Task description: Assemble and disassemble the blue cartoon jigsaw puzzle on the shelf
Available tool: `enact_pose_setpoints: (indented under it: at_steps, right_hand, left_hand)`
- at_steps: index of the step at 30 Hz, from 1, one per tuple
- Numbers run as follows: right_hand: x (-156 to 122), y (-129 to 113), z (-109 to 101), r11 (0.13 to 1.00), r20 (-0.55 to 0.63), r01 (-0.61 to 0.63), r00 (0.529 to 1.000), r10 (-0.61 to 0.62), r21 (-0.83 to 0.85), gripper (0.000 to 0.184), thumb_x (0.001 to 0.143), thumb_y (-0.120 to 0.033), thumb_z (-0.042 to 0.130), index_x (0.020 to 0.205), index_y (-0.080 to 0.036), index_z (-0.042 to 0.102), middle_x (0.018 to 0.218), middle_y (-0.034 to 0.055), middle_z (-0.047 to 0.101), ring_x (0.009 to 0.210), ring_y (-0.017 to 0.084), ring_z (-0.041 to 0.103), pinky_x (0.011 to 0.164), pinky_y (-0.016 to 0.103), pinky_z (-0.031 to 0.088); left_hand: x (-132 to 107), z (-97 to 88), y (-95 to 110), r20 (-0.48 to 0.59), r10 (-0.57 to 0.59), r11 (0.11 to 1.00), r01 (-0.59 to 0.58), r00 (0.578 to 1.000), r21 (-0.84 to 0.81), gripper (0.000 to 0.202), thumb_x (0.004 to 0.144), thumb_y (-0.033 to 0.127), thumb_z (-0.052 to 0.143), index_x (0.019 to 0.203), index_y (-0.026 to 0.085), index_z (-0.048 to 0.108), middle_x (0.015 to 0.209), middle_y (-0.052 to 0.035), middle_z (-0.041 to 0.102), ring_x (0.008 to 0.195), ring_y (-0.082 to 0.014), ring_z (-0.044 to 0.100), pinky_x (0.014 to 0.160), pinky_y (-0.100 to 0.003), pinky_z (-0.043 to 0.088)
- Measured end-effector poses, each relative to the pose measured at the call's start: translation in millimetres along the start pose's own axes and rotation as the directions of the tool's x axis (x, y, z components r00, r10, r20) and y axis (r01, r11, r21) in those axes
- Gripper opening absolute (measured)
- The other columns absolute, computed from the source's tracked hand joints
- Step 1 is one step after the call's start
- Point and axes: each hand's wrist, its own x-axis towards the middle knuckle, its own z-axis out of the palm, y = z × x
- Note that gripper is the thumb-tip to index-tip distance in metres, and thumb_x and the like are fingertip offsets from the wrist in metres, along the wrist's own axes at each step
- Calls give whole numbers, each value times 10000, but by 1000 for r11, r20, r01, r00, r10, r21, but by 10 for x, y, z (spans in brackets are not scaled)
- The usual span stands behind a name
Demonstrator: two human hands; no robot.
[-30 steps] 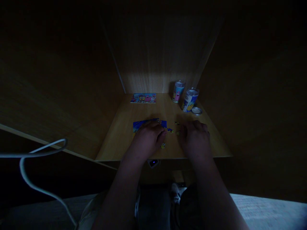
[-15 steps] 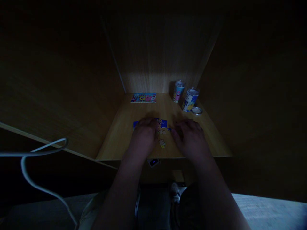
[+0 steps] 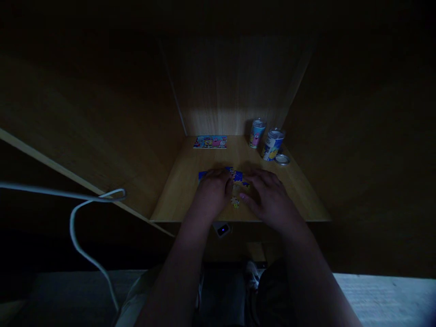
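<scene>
Surface (image 3: 184, 195) is carrying a puzzle (image 3: 239, 176). Left hand (image 3: 213, 188) is covering the puzzle's left part, its grip impossible to tell; right hand (image 3: 270, 195) is spreading unclenched at the puzzle's right end. Beyond the puzzle, a card (image 3: 210, 142) is lying left, cans (image 3: 272, 149) standing right; nearer, a piece (image 3: 235, 202) is lying.

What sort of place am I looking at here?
Probably a small, dim desk booth or cubicle, though the room beyond isn't visible. A wooden desktop sits between tall side panels, a back panel closes the far end, and pale floor shows below.
</scene>
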Motion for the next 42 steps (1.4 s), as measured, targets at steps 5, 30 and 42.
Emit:
enact_pose_setpoints:
  at_steps: [5,30,42]
  right_hand:
    - [-10,-20,-55,994,101,88,990,-94,64,480,1048,-472,709,1507,-334,684,1632,100,592,1515,331,522,1262,602,413]
    - [36,-75,62,987,-73,-156,986,153,-44,327,1050,-184,558,1292,-204,777,1384,141,752,1339,336,610,1173,527,466]
    - [17,-91,114,976,-12,-187,982,187,-110,461,1111,-253,483,1545,-239,640,1627,121,616,1544,365,506,1291,711,293]
  left_hand:
    - [-18,-17,-1,14,66,997,-65,998,-50,172,1045,168,608,1118,218,755,1164,-85,789,1121,-263,726,1058,-473,581]
    - [-33,-58,-12,20,-103,985,99,994,144,268,962,62,617,1160,166,765,1228,-139,759,1177,-298,699,1072,-450,586]
    - [-146,-93,-165,17,-46,997,45,999,58,361,1007,103,580,1312,177,759,1375,-148,735,1282,-290,688,1172,-475,558]
